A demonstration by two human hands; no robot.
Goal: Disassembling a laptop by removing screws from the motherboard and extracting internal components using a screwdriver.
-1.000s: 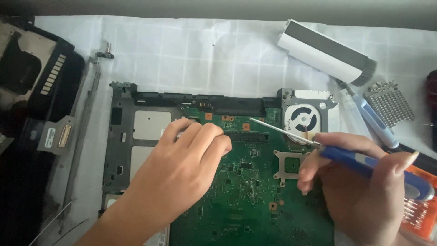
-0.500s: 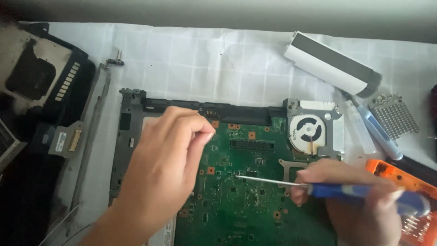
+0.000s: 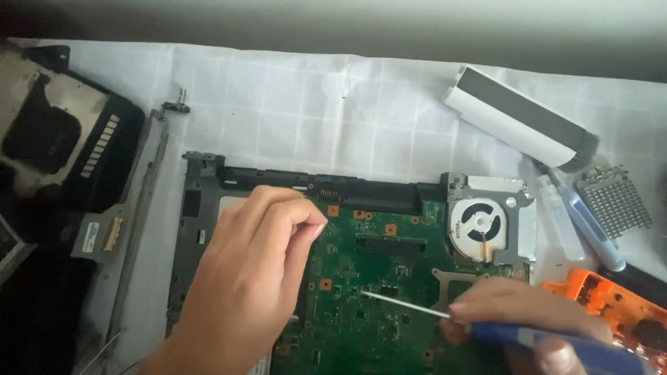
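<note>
While the green circuit board (image 3: pixel 389 278) lies flat inside the dark laptop base (image 3: pixel 201 229), filling the middle of my view on the white gridded cloth (image 3: pixel 333 111), I have the screwdriver (image 3: pixel 486 326) laid low across it. Its thin metal shaft runs nearly level, long axis pointing left and a little away from me, with the tip resting on or just above the board near a small dark chip at its centre; I cannot tell if it truly touches. My right hand (image 3: pixel 517 312) is the nearer one to that spot, lying on the board's right side, fingers closed tight around the blue handle, thumb and forefinger pinched up where the handle meets the shaft. So the tip lies left of my right fingers and to the right of my left hand.

My left hand (image 3: pixel 250 285) comes in from the lower left, wrist raised, palm down over the board's left part. Its fingers are curled narrow, fingertips drawn together near the board's upper left edge; whether they pinch something small I cannot tell.

Further out, a round cooling fan (image 3: pixel 484 226) sits at the board's upper right corner. Beyond it lie a white and grey bar-shaped part (image 3: pixel 517 114), a perforated metal plate (image 3: pixel 615 201) and an orange tool case (image 3: pixel 611 305).
</note>
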